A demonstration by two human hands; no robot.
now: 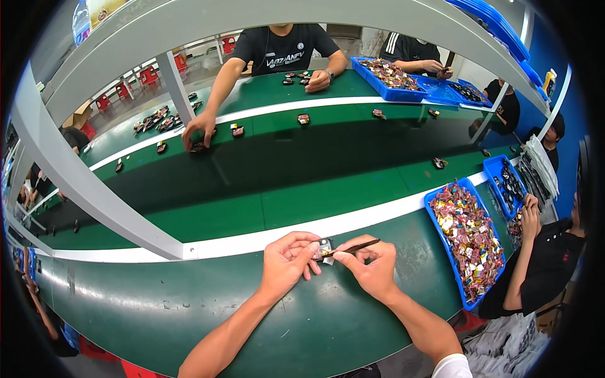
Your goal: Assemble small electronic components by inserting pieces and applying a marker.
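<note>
Over the near green worktop, my left hand (287, 261) is closed around a small black-framed part (325, 250) with a pale, shiny piece in it. Its exact kind is too small to make out. A pair of dark tweezers (358, 247) is pinched in my right hand (372, 264), and the tips reach onto that small part. Both hands are close together beside the white rail of the belt.
Dark green conveyor belt (265, 160) carries several small parts past me. At right stand a blue tray (469, 302) heaped with small parts and another blue tray (488, 165). A grey frame post (82, 183) rises at left. A co-worker's hand (199, 130) reaches onto the belt.
</note>
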